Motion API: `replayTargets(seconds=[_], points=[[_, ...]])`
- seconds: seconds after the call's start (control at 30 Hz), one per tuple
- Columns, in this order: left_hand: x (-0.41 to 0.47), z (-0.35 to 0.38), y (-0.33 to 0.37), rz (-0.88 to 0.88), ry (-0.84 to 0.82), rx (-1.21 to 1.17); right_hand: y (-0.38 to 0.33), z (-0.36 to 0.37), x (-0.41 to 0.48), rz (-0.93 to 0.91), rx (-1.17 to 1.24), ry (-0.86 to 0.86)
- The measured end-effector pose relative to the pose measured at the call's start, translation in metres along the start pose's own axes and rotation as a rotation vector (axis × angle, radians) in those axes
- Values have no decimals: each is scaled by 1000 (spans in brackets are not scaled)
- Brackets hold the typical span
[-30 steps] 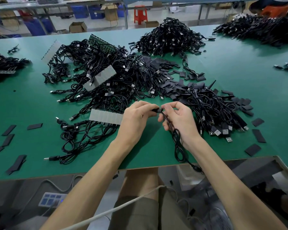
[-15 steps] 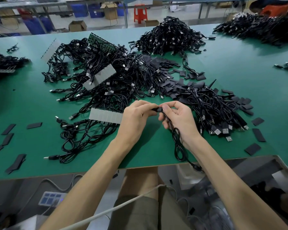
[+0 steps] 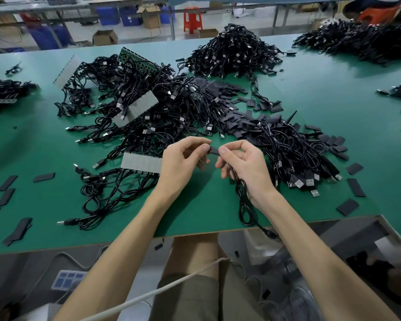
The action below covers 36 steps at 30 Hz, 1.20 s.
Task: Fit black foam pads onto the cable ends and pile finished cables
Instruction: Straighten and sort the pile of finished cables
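green table (image 3: 322,93) strewn with cables (image 3: 171,107); red stool (image 3: 192,18) beyond.

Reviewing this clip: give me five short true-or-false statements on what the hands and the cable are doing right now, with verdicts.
1. Both hands pinch the same small black piece at a cable end. True: the left hand and right hand meet on the foam pad.
2. The held cable lies flat in a pile. False: it hangs in a loop from the right hand, past the table edge.
3. The hands work above bare green table surface. True.
4. All loose foam pads lie left of the hands. False: some also lie at the right, such as a loose pad.
5. The left hand is resting flat on the table. False: it is raised and gripping.
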State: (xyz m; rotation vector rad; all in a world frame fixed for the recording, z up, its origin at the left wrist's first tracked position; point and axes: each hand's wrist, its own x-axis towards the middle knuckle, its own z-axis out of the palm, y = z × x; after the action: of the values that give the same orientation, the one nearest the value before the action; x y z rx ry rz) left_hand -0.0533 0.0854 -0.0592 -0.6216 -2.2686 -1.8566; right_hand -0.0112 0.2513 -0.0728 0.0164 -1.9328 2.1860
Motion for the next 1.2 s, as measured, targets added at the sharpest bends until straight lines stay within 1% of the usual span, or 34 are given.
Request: replayTargets(seconds=[0.1,0.2,0.27,0.37,0.43,0.5,0.53,0.63,0.7,0.77,0.8,0.9,0.97,1.0,1.07,1.2], points=[[0,-2,-1,-10,-30,-49,-3,1,-1,-5,2,-13],[1,-3,-2,0,-22,-101,-5,2,-2,1,-8,-30],[1,-3,-4,5,-6,-121,-5,3,-4,-9,-54,-35],[1,-4,-5,22,33,-143,-4,3,-3,-15,-145,15],[1,-4,-5,27,49,-150,-4,4,-3,3,-199,-9],[1,-4,-4,2,52,-156,-6,6,-3,26,-231,-52],[1,-3,-4,-16,44,-155,-7,7,-4,34,-231,-47],[-2,1,-1,-25,14,-78,-9,5,-4,71,-131,35],[-3,3,2,34,-13,87,-10,4,-4,93,-72,90],[-6,4,8,74,-104,272,-11,4,-4,100,-47,128],[-8,4,12,52,-182,318,-11,5,-4,101,-40,141],[-15,2,25,-72,-477,379,-11,4,-4,101,-28,165],[-21,3,30,-70,-627,449,-11,4,-3,96,-26,170],[-24,3,31,-58,-666,473,-11,4,-3,93,-29,171],[-27,4,34,-83,-700,433,-11,4,-3,85,-19,164],[-30,5,41,-243,-750,82,-11,6,-3,83,14,127]])
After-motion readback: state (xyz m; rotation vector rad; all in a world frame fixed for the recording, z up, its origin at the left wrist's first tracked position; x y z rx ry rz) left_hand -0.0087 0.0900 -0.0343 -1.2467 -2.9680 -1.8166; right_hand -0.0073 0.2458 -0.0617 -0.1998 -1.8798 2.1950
